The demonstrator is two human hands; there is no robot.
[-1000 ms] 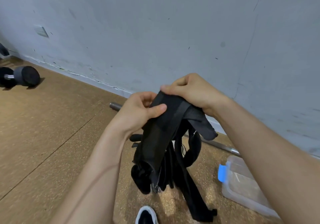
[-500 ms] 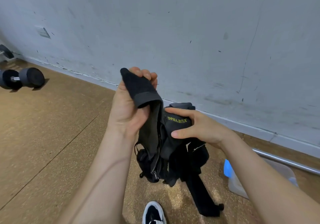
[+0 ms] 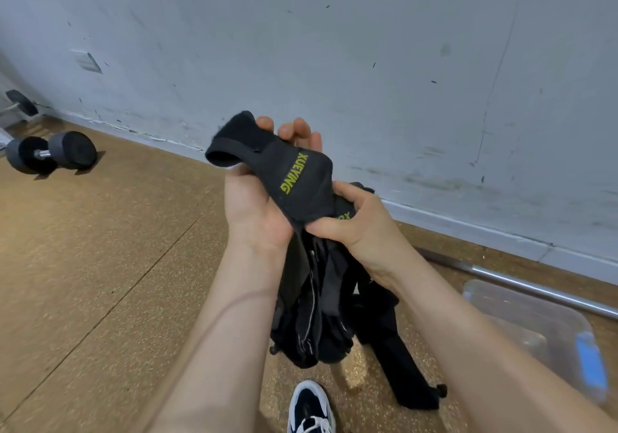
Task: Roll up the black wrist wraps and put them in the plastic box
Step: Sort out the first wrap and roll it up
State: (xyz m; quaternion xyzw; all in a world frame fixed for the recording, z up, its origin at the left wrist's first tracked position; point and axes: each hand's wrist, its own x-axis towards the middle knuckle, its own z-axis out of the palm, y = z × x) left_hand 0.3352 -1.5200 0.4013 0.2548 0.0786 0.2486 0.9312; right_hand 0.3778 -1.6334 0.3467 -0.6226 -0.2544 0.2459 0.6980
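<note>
While the black wrist wraps (image 3: 301,178) are held above the floor (image 3: 100,265) — gripped at the lettered end by the left hand (image 3: 254,205), pinched just below by the right hand (image 3: 354,228) — rolling is judged barely begun, and no wrap is seen in the plastic box (image 3: 535,319) nearby.

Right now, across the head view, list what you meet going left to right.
Dumbbell → left hand → right hand → plastic box. Both hands hold the black wrist wraps, which overlap them and are left out of the order.
</note>
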